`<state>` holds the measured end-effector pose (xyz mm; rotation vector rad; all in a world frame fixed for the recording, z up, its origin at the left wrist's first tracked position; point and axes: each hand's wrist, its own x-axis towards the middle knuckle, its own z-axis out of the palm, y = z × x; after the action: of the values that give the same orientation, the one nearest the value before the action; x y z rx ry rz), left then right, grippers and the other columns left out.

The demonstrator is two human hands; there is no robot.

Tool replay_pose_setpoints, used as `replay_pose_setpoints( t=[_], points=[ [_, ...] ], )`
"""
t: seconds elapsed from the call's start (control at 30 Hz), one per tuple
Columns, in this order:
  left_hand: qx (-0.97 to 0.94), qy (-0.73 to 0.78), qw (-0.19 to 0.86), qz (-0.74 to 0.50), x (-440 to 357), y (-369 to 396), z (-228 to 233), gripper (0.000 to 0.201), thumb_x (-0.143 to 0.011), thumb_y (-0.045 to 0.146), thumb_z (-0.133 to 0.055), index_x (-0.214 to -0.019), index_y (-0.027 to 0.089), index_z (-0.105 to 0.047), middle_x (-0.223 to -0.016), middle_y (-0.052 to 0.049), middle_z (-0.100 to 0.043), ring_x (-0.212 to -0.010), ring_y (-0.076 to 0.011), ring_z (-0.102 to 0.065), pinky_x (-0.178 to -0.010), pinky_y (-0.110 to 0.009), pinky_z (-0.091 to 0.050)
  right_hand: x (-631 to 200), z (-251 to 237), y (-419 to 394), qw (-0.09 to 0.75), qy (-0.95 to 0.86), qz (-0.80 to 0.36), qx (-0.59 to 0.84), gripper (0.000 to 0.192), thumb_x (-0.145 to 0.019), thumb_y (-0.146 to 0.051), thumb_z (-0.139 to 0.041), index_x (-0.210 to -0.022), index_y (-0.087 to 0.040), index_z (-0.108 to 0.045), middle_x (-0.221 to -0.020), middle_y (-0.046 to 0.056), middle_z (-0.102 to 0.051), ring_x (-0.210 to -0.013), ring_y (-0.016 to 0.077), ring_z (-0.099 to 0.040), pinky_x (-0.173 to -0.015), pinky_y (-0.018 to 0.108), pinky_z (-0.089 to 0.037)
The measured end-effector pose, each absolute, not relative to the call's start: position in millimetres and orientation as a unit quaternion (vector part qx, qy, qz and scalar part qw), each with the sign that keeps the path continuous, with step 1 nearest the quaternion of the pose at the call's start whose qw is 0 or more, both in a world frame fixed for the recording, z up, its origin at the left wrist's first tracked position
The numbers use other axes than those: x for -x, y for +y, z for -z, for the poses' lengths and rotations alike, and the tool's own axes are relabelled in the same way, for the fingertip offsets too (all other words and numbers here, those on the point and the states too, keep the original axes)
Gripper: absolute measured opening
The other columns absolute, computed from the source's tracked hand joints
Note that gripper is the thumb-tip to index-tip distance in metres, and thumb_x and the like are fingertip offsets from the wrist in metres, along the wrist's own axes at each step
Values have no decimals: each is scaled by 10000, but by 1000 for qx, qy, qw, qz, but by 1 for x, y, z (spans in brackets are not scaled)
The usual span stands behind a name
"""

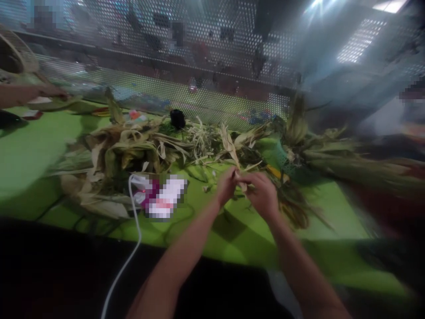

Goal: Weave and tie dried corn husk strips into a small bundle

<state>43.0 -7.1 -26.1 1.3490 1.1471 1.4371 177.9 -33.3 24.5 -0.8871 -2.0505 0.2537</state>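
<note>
Between the left hand (226, 187) and right hand (264, 195) and the near edge, bare green tabletop (247, 246) leaves a way in, flanked by both arms. Left of the left hand, a narrower gap ends at a blurred white slab (168, 198); a white cable (135, 248) crosses the near edge beyond it. A heap of husks (99, 146) blocks the far left. Stringy scraps (201, 141) and a mesh screen (212, 82) close off the back. Open tabletop lies right, short of the long leaves (352, 166).
</note>
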Motion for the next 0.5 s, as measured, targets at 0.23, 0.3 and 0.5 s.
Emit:
replay_pose_setpoints(
  t=[0.23, 0.3, 0.5],
  points=[
    [-414, 394, 582, -579, -44, 0, 22, 173, -817, 329, -572, -761, 181, -499, -589, 62, -348, -511, -75, -265, -495, -216, -203, -201, -11, -17, 495, -716, -228, 436, 98, -828, -274, -683, -900, -226, -728, -872, 22, -724, -815, 183, -657, -766, 315, -508],
    [-404, 374, 608, -572, -45, -4, 19, 176, -817, 335, -577, -778, 181, -502, -580, 67, -334, -485, -66, -252, -474, -217, -168, -202, -8, -14, 496, -703, -248, 445, 104, -823, -278, -684, -899, -222, -730, -867, 19, -726, -809, 178, -659, -764, 307, -509],
    [-397, 320, 661, -550, -43, -10, 16, 142, -728, 218, -632, -801, 170, -519, -601, 60, -381, -491, -51, -304, -464, -208, -172, -203, -6, -11, 499, -687, -231, 475, 128, -824, -299, -662, -887, -215, -735, -858, 33, -736, -797, 191, -663, -762, 320, -515]
  ],
)
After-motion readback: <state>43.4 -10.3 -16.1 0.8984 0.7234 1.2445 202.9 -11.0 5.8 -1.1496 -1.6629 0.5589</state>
